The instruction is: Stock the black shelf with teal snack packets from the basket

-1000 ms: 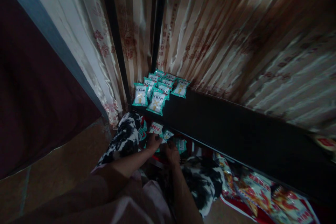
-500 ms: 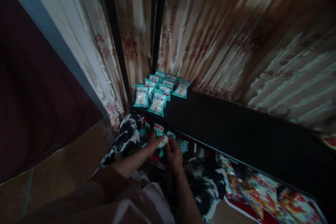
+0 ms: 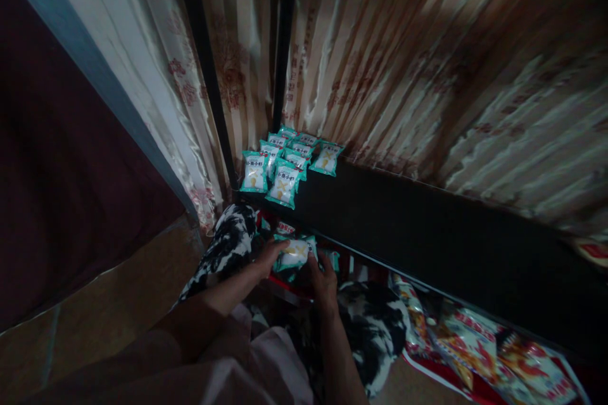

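Observation:
A teal and white snack packet (image 3: 295, 252) lies sideways between my two hands, just below the front edge of the black shelf (image 3: 389, 221). My left hand (image 3: 268, 257) grips its left end, thumb on top. At its right end my right hand (image 3: 323, 275) has its fingers bent against the packet. Under and behind it, more teal packets (image 3: 335, 260) sit in a red-edged container, partly hidden by the hands. On the shelf's left end several matching packets (image 3: 284, 185) lie in overlapping rows, with one packet (image 3: 326, 158) at the right of the group.
Black posts (image 3: 209, 69) and pleated curtains (image 3: 380, 63) rise behind and left of the shelf. Larger red and yellow snack bags (image 3: 475, 342) fill a container at the lower right. Patterned trouser knees (image 3: 375, 329) flank the hands, above a tiled floor (image 3: 118, 304).
The held packet has turned so that its printed front shows more fully. My hands have moved a little apart around it. The packets on the shelf lie as before.

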Demonstrator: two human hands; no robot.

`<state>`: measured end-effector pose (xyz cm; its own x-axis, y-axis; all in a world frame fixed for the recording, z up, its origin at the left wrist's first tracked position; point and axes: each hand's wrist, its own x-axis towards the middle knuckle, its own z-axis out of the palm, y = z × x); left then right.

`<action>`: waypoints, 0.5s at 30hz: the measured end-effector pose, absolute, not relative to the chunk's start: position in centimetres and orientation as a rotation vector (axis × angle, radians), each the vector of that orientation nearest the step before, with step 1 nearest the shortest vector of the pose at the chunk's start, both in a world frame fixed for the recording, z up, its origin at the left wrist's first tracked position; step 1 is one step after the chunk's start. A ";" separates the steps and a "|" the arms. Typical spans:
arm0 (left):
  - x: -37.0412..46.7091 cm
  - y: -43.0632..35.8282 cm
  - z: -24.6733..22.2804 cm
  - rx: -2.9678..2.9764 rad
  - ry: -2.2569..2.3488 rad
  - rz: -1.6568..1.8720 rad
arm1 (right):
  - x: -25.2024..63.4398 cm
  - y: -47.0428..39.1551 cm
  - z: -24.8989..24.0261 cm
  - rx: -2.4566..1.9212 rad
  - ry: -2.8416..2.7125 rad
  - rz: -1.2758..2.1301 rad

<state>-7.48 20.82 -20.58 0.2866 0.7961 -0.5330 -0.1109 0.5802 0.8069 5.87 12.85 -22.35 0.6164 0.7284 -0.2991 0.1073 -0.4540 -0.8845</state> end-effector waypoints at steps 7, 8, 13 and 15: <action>-8.4 21.2 -20.6 0.727 1.027 0.634 | 6.2 12.5 -22.2 -1.861 -0.642 0.794; -8.6 21.2 -20.6 0.723 1.014 0.610 | 6.3 12.5 -22.3 -1.857 -0.630 0.776; -10.1 21.5 -20.2 0.675 0.847 0.432 | 6.3 12.0 -23.0 -1.808 -0.577 0.784; -10.8 21.8 -20.1 0.648 0.775 0.369 | 6.2 11.9 -23.3 -1.764 -0.589 0.778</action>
<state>-10.85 21.76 -20.10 0.6658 0.5297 -0.5254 -0.0738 0.7475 0.6601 6.24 11.91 -23.26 0.6647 0.7140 -0.2199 0.0173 -0.3089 -0.9509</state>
